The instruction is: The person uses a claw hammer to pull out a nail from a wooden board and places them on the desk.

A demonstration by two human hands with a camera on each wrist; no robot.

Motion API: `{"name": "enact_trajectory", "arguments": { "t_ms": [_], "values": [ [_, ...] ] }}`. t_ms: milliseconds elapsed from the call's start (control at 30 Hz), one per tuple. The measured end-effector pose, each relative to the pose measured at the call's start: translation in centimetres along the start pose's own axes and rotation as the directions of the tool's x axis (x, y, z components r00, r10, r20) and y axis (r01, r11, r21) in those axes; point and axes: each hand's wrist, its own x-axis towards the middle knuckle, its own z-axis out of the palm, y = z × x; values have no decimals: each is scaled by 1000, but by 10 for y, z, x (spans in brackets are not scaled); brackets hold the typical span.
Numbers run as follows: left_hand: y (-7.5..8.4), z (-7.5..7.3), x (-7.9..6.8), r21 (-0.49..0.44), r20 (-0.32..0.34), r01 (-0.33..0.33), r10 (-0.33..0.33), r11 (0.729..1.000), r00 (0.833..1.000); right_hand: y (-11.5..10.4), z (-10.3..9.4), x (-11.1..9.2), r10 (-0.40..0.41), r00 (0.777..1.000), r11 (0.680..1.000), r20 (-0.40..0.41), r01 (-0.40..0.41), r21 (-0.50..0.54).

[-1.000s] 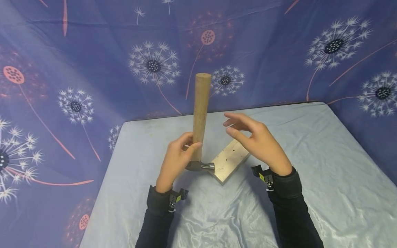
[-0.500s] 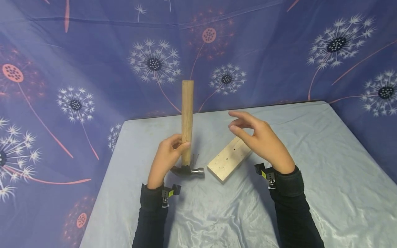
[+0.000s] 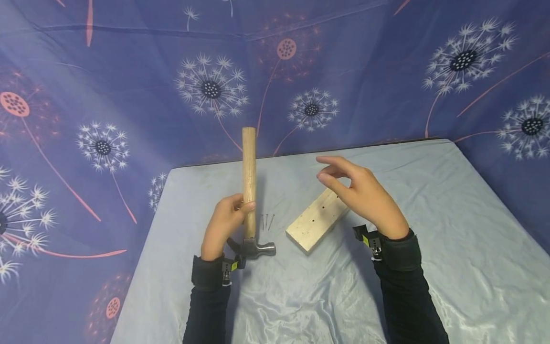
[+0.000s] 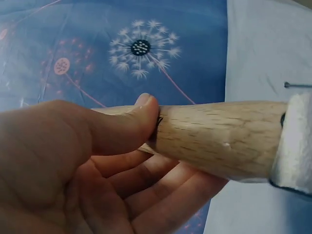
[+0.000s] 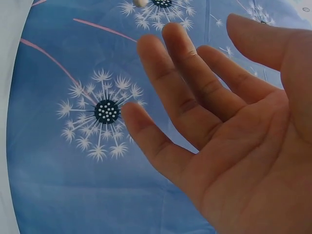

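In the head view my left hand [image 3: 224, 223] grips the wooden handle of a claw hammer [image 3: 249, 167] low down, just above the metal head. The handle points away toward the back and the head's striking face points right. The left wrist view has the thumb pressed along the handle [image 4: 219, 139] and fingers beneath it. My right hand [image 3: 361, 198] hovers over the far end of a wooden block [image 3: 315, 222], fingers relaxed and holding nothing. Small dark holes dot the block's top. Several thin nails [image 3: 266, 222] lie between hammer and block.
A pale blue satin cloth [image 3: 309, 296] covers the table and wrinkles toward the front. Behind and beside it hangs a blue curtain [image 3: 369, 86] printed with dandelions.
My left hand has moved the hammer left and down toward the table, away from the block. The nails have come into plain sight. My right hand has barely shifted.
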Motion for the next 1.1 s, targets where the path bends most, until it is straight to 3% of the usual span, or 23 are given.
{"name": "enact_trajectory", "arguments": {
  "t_ms": [300, 467, 700, 933, 1100],
  "values": [
    [-2, -2, 1, 114, 23, 127, -130, 985, 991, 1, 0, 1, 7, 1000, 1000, 29, -7, 1],
    [-8, 0, 3, 114, 20, 145, -148, 983, 989, 2, 0, 1, 27, 999, 1000, 40, -27, -1],
    [-8, 14, 9, 172, 9, 171, -175, 970, 984, 14, -4, 2, 148, 989, 988, 13, -147, -53],
    [-11, 23, 10, 180, 6, 188, -192, 965, 981, 35, -7, 3, 252, 966, 959, 54, -241, -151],
    [-14, 23, 8, 190, -18, 196, -196, 962, 980, 46, -8, 5, 292, 955, 950, 57, -283, -132]
  ]
}}
